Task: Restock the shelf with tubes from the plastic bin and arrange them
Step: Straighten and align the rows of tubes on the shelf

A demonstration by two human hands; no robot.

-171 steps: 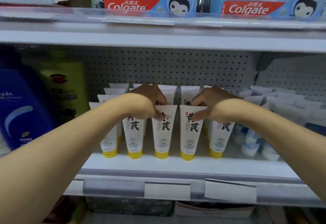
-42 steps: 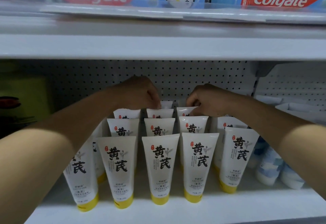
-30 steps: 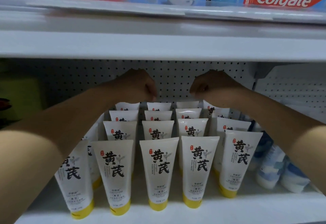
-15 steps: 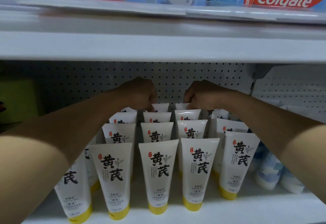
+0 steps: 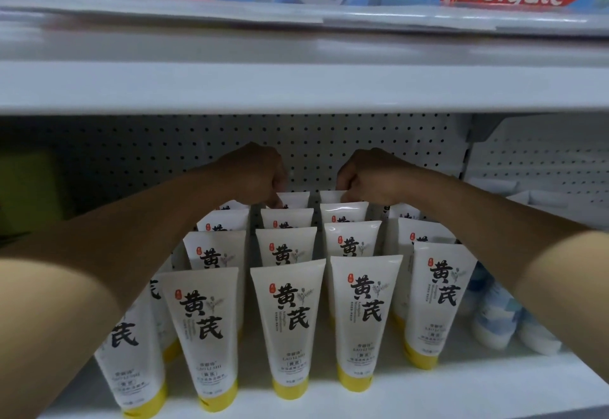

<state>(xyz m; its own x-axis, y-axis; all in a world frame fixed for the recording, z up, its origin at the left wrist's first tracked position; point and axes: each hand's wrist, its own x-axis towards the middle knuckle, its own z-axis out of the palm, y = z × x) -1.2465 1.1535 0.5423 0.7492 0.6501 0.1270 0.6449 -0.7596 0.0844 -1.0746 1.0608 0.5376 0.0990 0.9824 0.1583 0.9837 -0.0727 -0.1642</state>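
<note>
White back-row tubes under hands

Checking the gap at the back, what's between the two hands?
In the head view only pegboard shows between the left hand and right hand; each grips a rear tube.

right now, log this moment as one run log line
stage: arranging back row | left hand: pinching rear tube top | right hand: pinching neighbouring rear tube top | front tubes: upright, caps down | bin: not in view
</note>
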